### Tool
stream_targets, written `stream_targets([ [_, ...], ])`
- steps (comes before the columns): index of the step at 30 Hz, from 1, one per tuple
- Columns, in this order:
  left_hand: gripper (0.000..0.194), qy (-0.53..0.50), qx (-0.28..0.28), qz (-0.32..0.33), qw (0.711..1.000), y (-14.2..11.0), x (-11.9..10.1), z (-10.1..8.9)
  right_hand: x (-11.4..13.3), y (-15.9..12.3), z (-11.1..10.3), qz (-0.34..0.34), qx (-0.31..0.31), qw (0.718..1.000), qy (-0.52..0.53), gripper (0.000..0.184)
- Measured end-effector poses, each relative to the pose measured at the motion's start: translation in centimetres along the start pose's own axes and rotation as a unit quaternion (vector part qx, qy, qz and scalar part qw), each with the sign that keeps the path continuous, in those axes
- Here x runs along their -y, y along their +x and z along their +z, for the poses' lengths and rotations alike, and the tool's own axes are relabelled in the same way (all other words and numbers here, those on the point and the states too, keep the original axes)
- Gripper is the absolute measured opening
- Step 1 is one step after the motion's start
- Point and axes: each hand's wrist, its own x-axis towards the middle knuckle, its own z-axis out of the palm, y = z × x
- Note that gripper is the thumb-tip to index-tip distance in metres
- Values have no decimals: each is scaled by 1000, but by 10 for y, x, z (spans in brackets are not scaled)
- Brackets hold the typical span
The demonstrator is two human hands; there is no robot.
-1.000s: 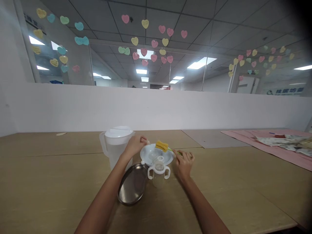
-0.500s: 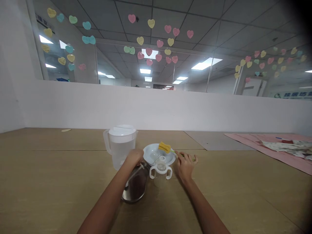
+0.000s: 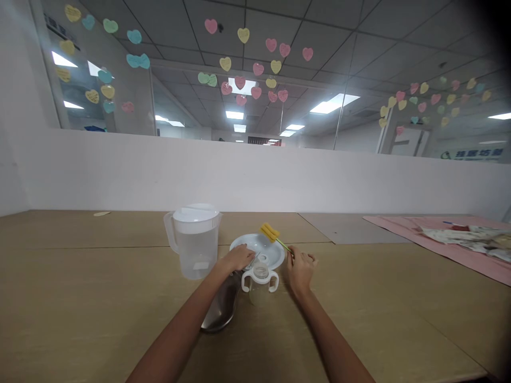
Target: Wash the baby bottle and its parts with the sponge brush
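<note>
In the head view, your right hand is closed round the thin green handle of a yellow sponge bottle brush; the sponge head points up and away to the left, over the far right of a white bowl. Gripping only the handle probably keeps your fingers off the sponge. Your left hand is well apart from the right, at the bowl's near left side with its fingers bent toward the inside; whether they pinch anything or touch the rim, you cannot tell from here. The two-handled baby bottle stands upright on the table between your forearms, just in front of the bowl, likely placed there so either hand can reach it. To its left lies a metal kidney dish, perhaps set close as a holder for loose parts, and beyond that stands a lidded plastic pitcher, handle turned left. Your left forearm and wrist cover much of the dish, so you cannot make out all it holds. A small white ring-shaped piece shows just behind the bottle's neck, too small to name; a thin pale line by your left fingertips is equally unclear. The brush handle's lower end disappears behind your right fingers.
</note>
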Motion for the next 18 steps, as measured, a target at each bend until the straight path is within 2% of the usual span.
stream_targets([
  [8,31,7,-17,-51,999,1,-2,1,0,-1,-2,-13,43,999,22,22],
  [18,9,-25,-62,-97,993,1,-2,-6,-1,-2,0,-25,62,997,43,22],
])
